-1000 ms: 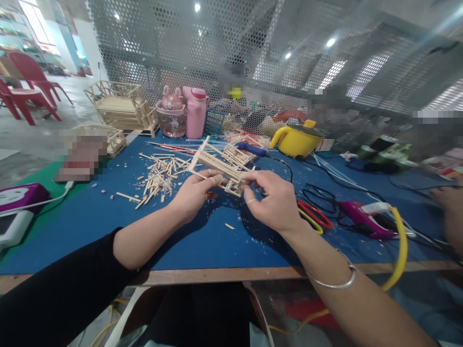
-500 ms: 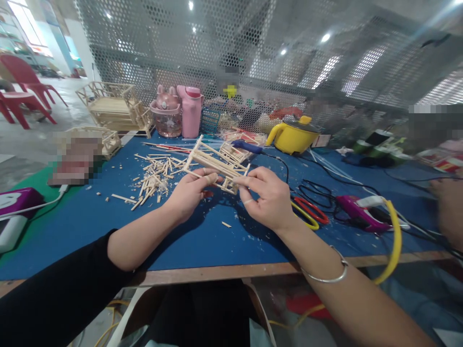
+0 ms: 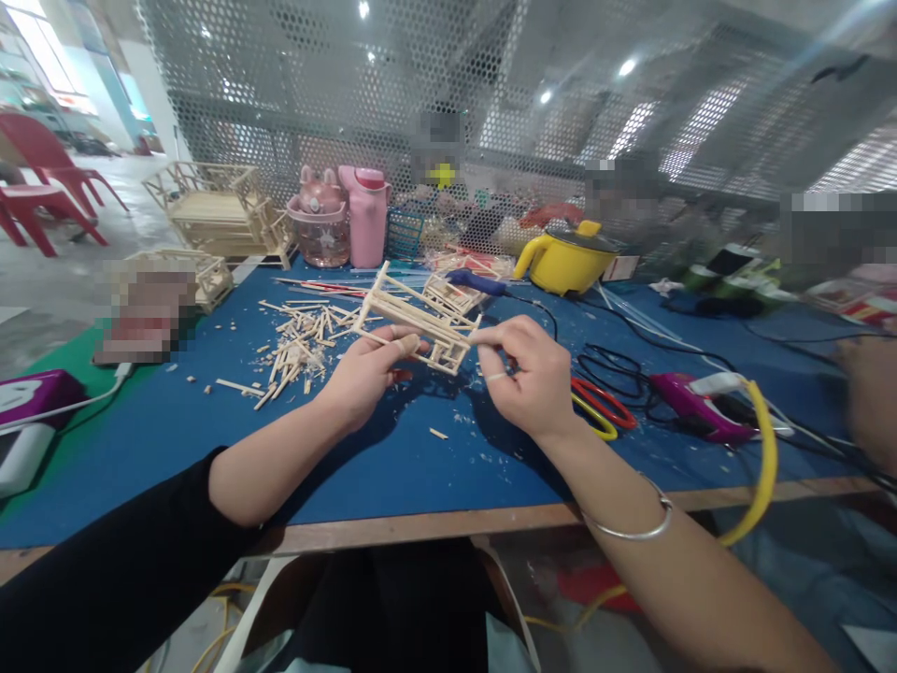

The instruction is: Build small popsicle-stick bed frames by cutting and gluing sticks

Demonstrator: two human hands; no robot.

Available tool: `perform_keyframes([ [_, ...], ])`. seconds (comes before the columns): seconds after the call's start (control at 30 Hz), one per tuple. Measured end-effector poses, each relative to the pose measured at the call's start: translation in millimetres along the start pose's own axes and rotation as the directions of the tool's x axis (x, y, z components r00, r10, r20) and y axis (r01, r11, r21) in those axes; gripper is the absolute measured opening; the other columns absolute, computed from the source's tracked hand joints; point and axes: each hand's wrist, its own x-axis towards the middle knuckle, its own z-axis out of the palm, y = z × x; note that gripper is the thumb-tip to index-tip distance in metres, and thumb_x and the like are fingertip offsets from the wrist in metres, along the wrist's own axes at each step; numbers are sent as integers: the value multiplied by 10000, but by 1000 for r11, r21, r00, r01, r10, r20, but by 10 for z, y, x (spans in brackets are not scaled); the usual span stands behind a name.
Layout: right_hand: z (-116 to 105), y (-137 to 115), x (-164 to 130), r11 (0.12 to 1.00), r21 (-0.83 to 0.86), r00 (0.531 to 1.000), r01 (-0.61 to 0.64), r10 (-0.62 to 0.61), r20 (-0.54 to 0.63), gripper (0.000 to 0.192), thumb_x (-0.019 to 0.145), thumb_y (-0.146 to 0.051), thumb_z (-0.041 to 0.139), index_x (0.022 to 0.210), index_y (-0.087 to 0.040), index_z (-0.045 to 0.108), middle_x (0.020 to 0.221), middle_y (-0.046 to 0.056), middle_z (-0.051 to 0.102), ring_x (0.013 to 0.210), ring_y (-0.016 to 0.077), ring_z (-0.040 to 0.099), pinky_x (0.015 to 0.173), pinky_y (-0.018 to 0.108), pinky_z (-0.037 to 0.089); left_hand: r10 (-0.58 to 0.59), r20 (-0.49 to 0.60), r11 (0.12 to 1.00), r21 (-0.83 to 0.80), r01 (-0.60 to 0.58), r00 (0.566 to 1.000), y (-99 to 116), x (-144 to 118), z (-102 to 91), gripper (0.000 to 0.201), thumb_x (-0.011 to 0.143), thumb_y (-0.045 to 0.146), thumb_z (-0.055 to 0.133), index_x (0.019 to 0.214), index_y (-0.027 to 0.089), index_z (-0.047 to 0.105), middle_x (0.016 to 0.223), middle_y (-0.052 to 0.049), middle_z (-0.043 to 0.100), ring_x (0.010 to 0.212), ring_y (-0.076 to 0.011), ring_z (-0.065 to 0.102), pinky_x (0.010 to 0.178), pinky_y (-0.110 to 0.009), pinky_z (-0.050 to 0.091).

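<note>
A small model frame of thin wooden sticks (image 3: pixel 420 318) is held tilted above the blue table mat. My left hand (image 3: pixel 364 374) is closed on its lower left side, thumb on top and fingers beneath. At the frame's right end is my right hand (image 3: pixel 529 374), with the forefinger tip against the end post and the other fingers curled in. The right thumb sits a little back from the wood. Loose cut sticks (image 3: pixel 287 369) lie in a pile left of the frame. Behind it, another small stick piece (image 3: pixel 452 294) rests beside a blue-handled tool (image 3: pixel 476 282).
Larger stick models (image 3: pixel 217 210) stand at the back left, near a pink bottle (image 3: pixel 368 220). A yellow pot (image 3: pixel 571 262) is behind on the right. Red and yellow handles (image 3: pixel 603 407), black cables and a purple power strip (image 3: pixel 701 407) lie right. Another person's hand (image 3: pixel 869 393) shows at the edge.
My right hand has shifted slightly right, and its thumb has drawn back from the frame's end, uncovering more of it. My left hand keeps its hold with little movement.
</note>
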Motion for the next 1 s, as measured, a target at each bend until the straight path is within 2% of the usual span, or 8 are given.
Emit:
perform_keyframes([
  [0.13,9,95,-7,986,76,984,-150,156,-84,127,803,-147,555,864,-197,655,751,11,578,635,134,519,581,272,435,0,-11,999,-36,0,1000,13,9,3,204,747,274,685,905,163,619,853,-28,661,715,-96,589,606,-201,469],
  [0.23,56,102,-14,969,135,975,-206,215,-57,121,791,-186,581,900,-199,633,790,11,561,649,132,508,555,262,417,-15,-20,997,-73,14,1000,37,5,19,190,731,240,690,877,153,605,824,-23,652,672,-94,595,597,-212,485],
  [0.33,114,47,0,961,163,973,-222,229,-24,97,785,-196,588,875,-191,625,808,16,563,655,128,495,580,266,419,-13,-15,997,-79,12,1000,50,0,30,177,742,228,676,883,152,601,818,-20,651,672,-91,598,601,-212,492],
  [0.43,171,-15,22,959,157,971,-235,240,-15,33,781,-190,595,776,-191,628,726,-3,548,625,118,479,597,261,411,-1,-3,997,-76,0,1000,47,-3,30,181,746,234,674,892,157,601,824,-18,655,668,-88,594,614,-216,499],
  [0.53,216,-47,31,960,147,970,-239,243,-10,68,771,-182,602,710,-196,629,685,-14,556,598,108,467,603,255,402,-5,-1,997,-74,5,1000,38,-7,30,169,750,239,670,883,162,602,823,-17,653,661,-87,591,616,-218,502],
  [1.0,252,-33,28,955,147,965,-258,263,-11,76,752,-174,612,683,-195,635,654,-26,534,585,104,456,600,253,389,-3,7,998,-68,4,1000,27,-10,19,210,738,267,688,895,163,595,818,-14,647,671,-86,590,622,-219,496],
])
